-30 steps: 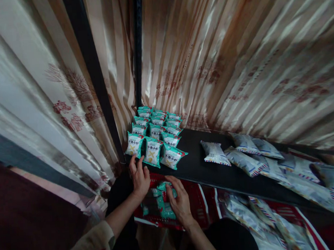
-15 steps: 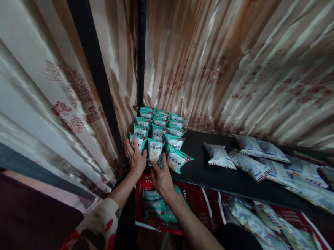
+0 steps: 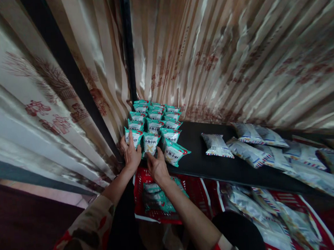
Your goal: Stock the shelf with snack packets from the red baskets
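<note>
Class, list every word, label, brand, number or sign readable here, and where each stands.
"小鱼小虾": teal-and-white plastic snack packets on the black shelf.
White plastic packets with striped edges: print too blurred.
Teal packets in the red plastic basket: unreadable.
Shiny beige curtain: tiny marks, too small.

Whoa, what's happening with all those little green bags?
Someone is handling green-and-white packets that stand in rows on a black shelf. Their left hand is on the front left packet, and their right hand is at the bottom of the front middle packet. More green packets lie in a red basket below.
</note>
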The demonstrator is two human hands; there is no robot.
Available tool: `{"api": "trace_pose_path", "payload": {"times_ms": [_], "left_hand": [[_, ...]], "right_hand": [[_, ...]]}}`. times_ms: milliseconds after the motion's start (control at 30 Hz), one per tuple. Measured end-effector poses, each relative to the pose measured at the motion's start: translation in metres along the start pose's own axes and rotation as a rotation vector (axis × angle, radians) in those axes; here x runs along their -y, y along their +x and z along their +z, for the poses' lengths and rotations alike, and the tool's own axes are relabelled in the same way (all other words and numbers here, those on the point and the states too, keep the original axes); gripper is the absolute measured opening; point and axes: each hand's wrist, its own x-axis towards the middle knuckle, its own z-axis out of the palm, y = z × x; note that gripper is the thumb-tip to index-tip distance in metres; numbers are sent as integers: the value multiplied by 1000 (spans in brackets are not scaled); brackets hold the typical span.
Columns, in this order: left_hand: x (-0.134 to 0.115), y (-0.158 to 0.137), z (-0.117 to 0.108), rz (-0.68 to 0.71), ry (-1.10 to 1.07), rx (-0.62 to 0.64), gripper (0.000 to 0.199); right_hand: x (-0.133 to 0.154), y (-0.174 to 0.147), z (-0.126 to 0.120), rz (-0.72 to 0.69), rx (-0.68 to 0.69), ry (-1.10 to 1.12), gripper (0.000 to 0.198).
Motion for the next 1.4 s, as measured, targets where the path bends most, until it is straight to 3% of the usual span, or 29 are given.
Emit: {"api": "trace_pose_path", "payload": {"times_ms": [233, 433, 600, 867, 1100, 1167, 1233, 1300, 1400], "left_hand": [[2, 0, -5, 23, -62, 8, 73], [8, -20, 1, 36, -62, 62, 71], [13, -27, 7, 42, -91, 36, 74], [22, -23, 13, -3, -116, -30, 74], [25, -30, 15, 55, 30, -44, 79], [22, -34, 13, 109, 57, -68, 76], [17, -40, 10, 188, 65, -83, 67], [11, -46, 8, 303, 80, -58, 58], [2, -56, 7, 497, 139, 36, 48]], "right_hand": [[1, 3, 0, -14, -34, 43, 47], [1, 4, 2, -13, -5, 0, 45], [1, -1, 0, -21, 38, -1, 47], [0, -10, 6, -110, -6, -2, 46], [8, -44, -24, -239, -50, -6, 36], [1, -62, -38, -162, -112, 0, 27], [-12, -75, -49, -11, -258, -20, 22], [-29, -78, -57, 145, -354, -38, 39], [-51, -66, -62, 248, -337, -22, 72]]}}
